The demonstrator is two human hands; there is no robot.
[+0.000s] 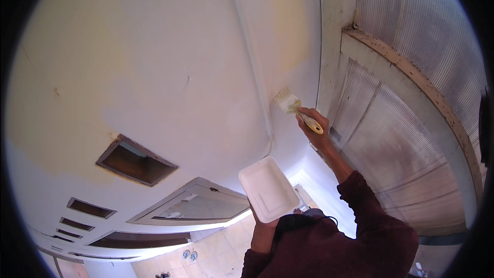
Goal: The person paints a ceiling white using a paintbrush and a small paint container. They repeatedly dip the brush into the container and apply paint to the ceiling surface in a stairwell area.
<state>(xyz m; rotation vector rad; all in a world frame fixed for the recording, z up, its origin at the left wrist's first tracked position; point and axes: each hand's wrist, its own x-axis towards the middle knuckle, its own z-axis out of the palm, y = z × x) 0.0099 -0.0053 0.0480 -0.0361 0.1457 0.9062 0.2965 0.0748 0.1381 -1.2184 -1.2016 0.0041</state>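
My right hand (314,123) grips a paintbrush (288,101) by its yellowed, paint-smeared handle. The brush's pale, paint-coated bristles point up and left. They lie at or very near the wall (175,98), just right of a thin white conduit running down it; whether they touch cannot be made out. Below and to the left, my left hand (263,225) supports a white rectangular tray (252,195) at its lower end. Most of that hand's fingers are hidden beneath the tray. Whitish coating shows inside the tray. Over the wall, white areas mix with yellowish patches.
Framed corrugated panels (391,118) with a worn wooden beam (411,72) stand close on the right. At left are a recessed opening (136,159) and a framed window (193,206). Slippers (190,255) lie on the tiled floor (221,252) far below.
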